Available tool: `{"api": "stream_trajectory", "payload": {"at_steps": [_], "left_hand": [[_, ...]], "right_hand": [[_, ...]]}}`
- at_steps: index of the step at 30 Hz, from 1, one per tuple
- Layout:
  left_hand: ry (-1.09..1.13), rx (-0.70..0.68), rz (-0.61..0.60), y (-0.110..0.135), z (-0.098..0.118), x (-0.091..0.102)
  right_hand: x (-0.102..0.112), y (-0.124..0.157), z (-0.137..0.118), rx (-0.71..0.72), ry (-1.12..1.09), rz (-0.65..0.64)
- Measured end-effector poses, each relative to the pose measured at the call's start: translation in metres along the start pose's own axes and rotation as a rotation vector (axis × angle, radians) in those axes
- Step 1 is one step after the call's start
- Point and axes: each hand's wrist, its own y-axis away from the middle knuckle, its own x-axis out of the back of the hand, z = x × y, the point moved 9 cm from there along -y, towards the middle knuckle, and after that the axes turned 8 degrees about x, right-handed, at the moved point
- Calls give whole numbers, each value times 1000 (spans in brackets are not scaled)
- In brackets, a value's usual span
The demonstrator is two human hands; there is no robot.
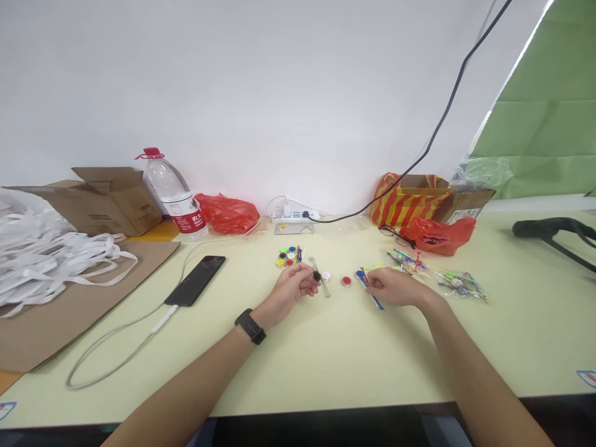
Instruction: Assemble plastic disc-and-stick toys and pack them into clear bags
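Between the thumb and fingers of my left hand (294, 287) is a small round black-topped disc (316, 275). A white disc (326, 275) and a thin clear strip (326, 289) lie just beside it. My right hand (388, 286) is curled closed at a bunch of thin coloured plastic sticks (377, 303); its fingertips are partly hidden, so what they grip cannot be made out. A blue disc (359, 274) rests at the top of those sticks. On the table between my hands sits a red disc (346, 281).
Several coloured discs (280, 262) and more sticks (298, 253) lie behind my left hand. Filled plastic packets (460, 285) are at right. A phone (196, 280) with cable, a bottle (179, 202), a power strip (295, 215) and a red bag (442, 236) also occupy the table.
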Motion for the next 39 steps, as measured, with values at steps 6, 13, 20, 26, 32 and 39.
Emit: {"api": "stream_trajectory", "payload": {"at_steps": [6,13,20,26,32,39], "left_hand": [[5,14,13,0,-1,0],[8,22,4,-1,-3,1],[15,36,10,0,-3,0],[13,55,25,0,-4,1],[-1,58,31,0,-5,1],[3,59,40,1,-4,0]], "right_hand": [[1,0,-3,19,-51,-6],[5,-1,-22,130,-172,20],[17,-4,-30,190,-194,167],[22,-5,-37,188,-221,296],[21,-3,-54,237,-104,350],[9,-8,-62,272,-55,353]]}}
